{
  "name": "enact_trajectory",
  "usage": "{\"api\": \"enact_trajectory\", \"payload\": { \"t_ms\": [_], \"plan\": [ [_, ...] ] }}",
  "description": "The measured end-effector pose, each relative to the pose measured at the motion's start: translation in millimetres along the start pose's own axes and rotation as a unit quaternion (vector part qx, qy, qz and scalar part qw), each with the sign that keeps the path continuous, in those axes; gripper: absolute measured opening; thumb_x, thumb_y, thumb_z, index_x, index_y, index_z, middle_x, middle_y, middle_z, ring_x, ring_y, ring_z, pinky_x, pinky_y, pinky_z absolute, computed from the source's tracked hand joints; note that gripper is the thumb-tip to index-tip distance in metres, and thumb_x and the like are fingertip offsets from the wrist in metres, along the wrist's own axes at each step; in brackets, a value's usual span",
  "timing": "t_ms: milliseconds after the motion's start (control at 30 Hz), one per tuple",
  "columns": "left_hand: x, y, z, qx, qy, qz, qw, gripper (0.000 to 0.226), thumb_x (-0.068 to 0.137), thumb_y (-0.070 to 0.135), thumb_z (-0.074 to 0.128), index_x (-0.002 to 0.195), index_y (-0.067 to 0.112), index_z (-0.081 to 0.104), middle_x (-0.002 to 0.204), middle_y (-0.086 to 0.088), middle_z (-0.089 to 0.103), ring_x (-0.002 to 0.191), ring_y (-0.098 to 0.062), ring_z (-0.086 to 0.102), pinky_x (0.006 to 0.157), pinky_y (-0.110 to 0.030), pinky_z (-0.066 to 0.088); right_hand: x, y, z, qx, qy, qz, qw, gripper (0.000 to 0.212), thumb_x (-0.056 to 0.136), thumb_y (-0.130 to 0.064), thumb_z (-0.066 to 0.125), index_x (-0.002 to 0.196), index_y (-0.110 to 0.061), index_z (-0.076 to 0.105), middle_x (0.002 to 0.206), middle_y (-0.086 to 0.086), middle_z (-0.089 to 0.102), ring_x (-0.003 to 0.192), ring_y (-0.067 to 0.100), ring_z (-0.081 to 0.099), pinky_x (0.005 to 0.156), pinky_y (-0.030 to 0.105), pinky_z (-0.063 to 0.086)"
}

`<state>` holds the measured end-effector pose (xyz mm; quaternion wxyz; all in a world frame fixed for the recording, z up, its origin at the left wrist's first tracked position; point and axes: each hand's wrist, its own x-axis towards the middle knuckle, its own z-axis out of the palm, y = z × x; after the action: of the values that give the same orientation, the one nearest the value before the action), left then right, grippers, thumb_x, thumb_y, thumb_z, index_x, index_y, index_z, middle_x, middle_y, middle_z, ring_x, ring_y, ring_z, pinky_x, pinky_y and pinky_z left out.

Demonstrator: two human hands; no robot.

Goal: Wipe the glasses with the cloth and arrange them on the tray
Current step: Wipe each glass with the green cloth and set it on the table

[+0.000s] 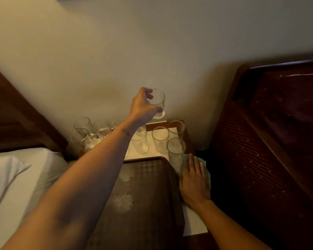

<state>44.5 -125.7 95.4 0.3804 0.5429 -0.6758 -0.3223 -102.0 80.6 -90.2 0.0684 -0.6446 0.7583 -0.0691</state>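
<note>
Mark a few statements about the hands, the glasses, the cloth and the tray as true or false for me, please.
1. The left hand grips a clear drinking glass raised in the air. True.
2. The right hand holds a glass. False: it lies flat on the pale green cloth.
3. Several glasses stand on the dark brown patterned tray. False: none stands on it.
4. Upright clear glasses stand on the white sheet beyond the tray. True.
</note>
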Motion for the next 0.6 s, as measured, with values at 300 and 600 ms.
{"api": "enact_trajectory", "payload": {
  "t_ms": [300,600],
  "plan": [
    [45,-43,28,0.152,-0.185,-0.024,0.97,0.079,0.068,0.027,0.095,0.133,0.025,0.05,0.117,0.005,0.061,0.111,-0.023,0.061,0.1,-0.049,0.053,4,4,11,-0.022,0.003,-0.024,0.999,0.073,0.106,-0.049,0.009,0.165,-0.008,0.022,0.173,0.016,0.014,0.161,0.032,0.011,0.127,0.044,0.001],
    [51,-52,31,0.26,-0.254,0.024,0.931,0.072,0.07,0.042,0.094,0.128,0.03,0.052,0.123,0.012,0.067,0.121,-0.021,0.057,0.112,-0.063,0.026,3,3,10,-0.025,0.005,-0.019,1.0,0.072,0.106,-0.049,0.009,0.164,-0.007,0.024,0.172,0.016,0.017,0.161,0.032,0.015,0.128,0.044,0.008]
  ]
}}
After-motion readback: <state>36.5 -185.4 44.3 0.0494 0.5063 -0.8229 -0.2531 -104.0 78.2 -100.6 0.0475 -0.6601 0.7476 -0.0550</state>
